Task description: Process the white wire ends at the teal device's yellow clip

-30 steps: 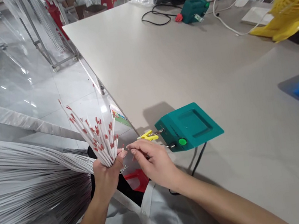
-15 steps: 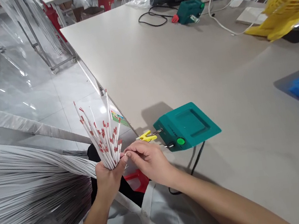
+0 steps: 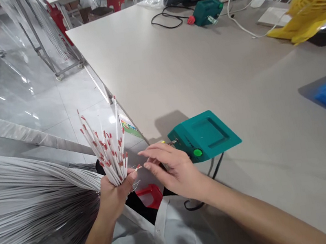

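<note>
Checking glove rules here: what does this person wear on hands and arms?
Nothing: left hand and right hand are bare, no gloves, rings or watch in view. Both forearms are uncovered, no sleeves showing. Only a pale grey garment covers the torso.

This is a small factory workshop. A long grey worktable (image 3: 237,85) fills the right, with a corded green electrical box (image 3: 203,134) on it and a yellow crate (image 3: 314,3) upper right. Masses of white wires (image 3: 22,193) lie at left, and metal racks (image 3: 41,38) stand on the tiled floor upper left.
</note>
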A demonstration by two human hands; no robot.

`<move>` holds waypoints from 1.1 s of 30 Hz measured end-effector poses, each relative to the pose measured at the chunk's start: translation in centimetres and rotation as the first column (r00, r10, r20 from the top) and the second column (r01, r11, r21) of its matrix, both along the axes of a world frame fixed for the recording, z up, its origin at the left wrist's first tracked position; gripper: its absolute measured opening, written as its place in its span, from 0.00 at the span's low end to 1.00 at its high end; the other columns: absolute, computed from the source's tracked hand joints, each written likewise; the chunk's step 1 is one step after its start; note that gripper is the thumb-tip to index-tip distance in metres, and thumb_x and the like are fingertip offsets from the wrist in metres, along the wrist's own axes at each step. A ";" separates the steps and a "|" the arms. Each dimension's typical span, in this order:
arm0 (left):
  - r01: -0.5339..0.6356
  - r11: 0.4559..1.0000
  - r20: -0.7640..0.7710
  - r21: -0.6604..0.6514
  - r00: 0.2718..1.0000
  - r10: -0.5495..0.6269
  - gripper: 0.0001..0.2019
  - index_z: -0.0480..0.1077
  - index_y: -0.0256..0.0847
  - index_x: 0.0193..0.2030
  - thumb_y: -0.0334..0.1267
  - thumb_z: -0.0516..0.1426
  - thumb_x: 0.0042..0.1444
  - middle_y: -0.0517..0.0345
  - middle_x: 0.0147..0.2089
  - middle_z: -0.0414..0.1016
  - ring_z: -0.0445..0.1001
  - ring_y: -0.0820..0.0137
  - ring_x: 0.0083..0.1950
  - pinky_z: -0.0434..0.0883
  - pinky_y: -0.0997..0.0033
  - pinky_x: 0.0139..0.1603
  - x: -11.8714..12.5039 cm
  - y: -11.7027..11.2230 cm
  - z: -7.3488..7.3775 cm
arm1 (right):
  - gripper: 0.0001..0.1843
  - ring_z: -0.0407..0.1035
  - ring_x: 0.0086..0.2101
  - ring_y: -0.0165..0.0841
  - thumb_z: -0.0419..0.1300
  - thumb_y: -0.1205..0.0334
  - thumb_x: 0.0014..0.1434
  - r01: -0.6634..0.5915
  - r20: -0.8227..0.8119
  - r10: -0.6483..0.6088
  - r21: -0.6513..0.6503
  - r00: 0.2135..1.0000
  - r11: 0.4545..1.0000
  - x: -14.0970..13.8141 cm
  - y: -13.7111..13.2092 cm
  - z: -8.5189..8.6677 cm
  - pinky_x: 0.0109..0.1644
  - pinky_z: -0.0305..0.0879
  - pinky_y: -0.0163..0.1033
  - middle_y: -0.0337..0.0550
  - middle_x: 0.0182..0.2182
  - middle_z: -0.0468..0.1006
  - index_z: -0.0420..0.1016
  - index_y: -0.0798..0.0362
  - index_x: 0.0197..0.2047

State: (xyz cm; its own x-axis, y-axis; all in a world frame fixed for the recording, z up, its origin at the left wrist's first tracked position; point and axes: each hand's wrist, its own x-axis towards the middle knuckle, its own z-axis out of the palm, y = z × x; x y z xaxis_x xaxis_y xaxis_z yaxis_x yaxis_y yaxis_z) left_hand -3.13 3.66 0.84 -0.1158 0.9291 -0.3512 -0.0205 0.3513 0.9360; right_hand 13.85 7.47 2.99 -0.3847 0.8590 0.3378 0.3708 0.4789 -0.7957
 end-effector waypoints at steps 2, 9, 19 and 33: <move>0.048 0.999 0.018 -0.001 0.999 -0.048 0.08 0.74 0.35 0.26 0.38 0.64 0.43 0.65 0.15 0.61 0.58 0.78 0.19 0.57 0.78 0.19 0.1 0.1 0.5 | 0.10 0.69 0.39 0.33 0.55 0.67 0.57 -0.159 0.068 0.159 -0.002 0.985 0.987 0.2 0.5 0.5 0.40 0.67 0.37 0.47 0.40 0.74 0.73 0.51 0.42; 0.252 0.964 0.149 0.082 0.954 -0.262 0.07 0.73 0.36 0.25 0.37 0.64 0.42 0.64 0.19 0.63 0.57 0.79 0.19 0.55 0.77 0.19 -1.1 -0.1 0.3 | 0.06 0.70 0.34 0.29 0.58 0.68 0.55 -0.514 -0.045 0.516 -0.194 0.856 0.836 0.1 2.0 1.1 0.38 0.67 0.32 0.43 0.33 0.75 0.76 0.53 0.34; -0.078 0.996 0.464 0.042 0.885 0.049 0.10 0.71 0.37 0.23 0.39 0.66 0.37 0.64 0.20 0.67 0.61 0.79 0.18 0.57 0.78 0.18 -0.4 -0.1 -0.2 | 0.10 0.62 0.22 0.23 0.66 0.55 0.45 -0.364 -0.628 -0.218 -0.661 0.747 0.656 -3.8 -0.8 -0.9 0.21 0.60 0.29 0.38 0.27 0.71 0.76 0.54 0.25; -0.090 0.996 0.316 0.028 0.946 0.076 0.07 0.73 0.36 0.29 0.38 0.62 0.46 0.61 0.22 0.71 0.62 0.79 0.19 0.59 0.76 0.20 0.7 -0.6 -0.6 | 0.10 0.69 0.31 0.30 0.52 0.67 0.59 -0.034 -0.132 0.030 -0.029 0.991 0.999 -2.4 -0.6 -2.0 0.34 0.65 0.35 0.43 0.28 0.76 0.73 0.53 0.31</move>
